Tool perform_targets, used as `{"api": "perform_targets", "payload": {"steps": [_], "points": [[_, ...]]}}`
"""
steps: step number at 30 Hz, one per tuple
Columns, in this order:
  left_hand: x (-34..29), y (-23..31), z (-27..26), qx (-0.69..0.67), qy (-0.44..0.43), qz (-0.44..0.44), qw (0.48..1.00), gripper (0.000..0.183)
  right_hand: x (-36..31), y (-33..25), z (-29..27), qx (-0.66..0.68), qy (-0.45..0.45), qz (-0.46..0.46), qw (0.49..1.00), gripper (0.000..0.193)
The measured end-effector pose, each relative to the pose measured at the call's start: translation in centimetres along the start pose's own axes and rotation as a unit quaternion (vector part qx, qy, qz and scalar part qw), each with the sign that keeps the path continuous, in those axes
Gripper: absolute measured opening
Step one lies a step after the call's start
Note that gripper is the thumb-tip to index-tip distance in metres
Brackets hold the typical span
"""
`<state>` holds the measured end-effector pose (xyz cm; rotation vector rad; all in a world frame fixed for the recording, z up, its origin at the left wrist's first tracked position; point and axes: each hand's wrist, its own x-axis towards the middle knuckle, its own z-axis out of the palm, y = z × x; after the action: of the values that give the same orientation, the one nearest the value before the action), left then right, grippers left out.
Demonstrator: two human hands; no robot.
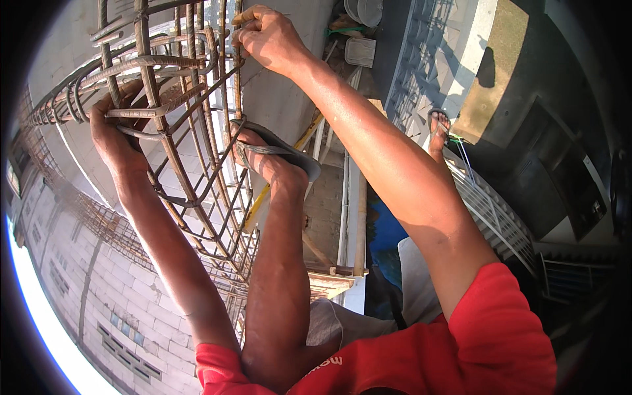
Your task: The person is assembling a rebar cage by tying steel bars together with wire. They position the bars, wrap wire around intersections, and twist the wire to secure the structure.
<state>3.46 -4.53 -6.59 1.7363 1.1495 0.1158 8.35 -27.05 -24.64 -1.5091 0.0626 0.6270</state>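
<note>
My two hands are apart, both up on the steel cage [150, 72] in front of me, at the left. My left hand [118, 131] curls around it, partly hidden by bars. My right hand [271, 41] has its fingers closed on a tall bar [237, 85]. My sandal [299, 161] is right by the cage. The bars and loops [174, 61] look put together already, all bare. I can't tell if each loop is tight, or how much is left.

a rusty brown steel rebar cage [151, 76], its ribbed long bars [143, 36] crossed by bent stirrups [179, 103], fills the upper left.
</note>
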Motion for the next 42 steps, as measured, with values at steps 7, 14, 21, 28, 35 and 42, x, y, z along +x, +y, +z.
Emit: {"api": "perform_targets", "payload": {"steps": [7, 14, 21, 28, 35, 42], "points": [[0.9, -0.8, -0.9, 0.009, -0.008, 0.002, 1.000, 0.043, -0.6, -0.4, 1.1, 0.151, -0.042, 0.119, 0.980, 0.035], [1.7, -1.0, -1.6, -0.032, -0.002, -0.026, 0.999, 0.035, -1.8, 0.0, 1.4, 0.349, -0.054, 0.143, 0.924, 0.039], [1.8, -1.2, -1.9, -0.017, -0.002, 0.002, 1.000, 0.034, -2.1, 0.6, 1.5, 0.293, -0.059, 0.157, 0.941, 0.035], [1.7, -1.1, -2.0, -0.018, -0.035, -0.001, 0.999, 0.038, -1.5, 1.9, 1.7, 0.341, -0.034, 0.193, 0.919, 0.032], [1.5, -1.0, -2.0, -0.012, -0.014, 0.006, 1.000, 0.037, -1.5, 1.4, 1.3, 0.325, -0.062, 0.157, 0.931, 0.031], [1.6, -0.9, -2.0, 0.007, -0.010, -0.017, 1.000, 0.041, -3.3, -1.9, 2.0, 0.276, -0.044, 0.148, 0.949, 0.033]]}}
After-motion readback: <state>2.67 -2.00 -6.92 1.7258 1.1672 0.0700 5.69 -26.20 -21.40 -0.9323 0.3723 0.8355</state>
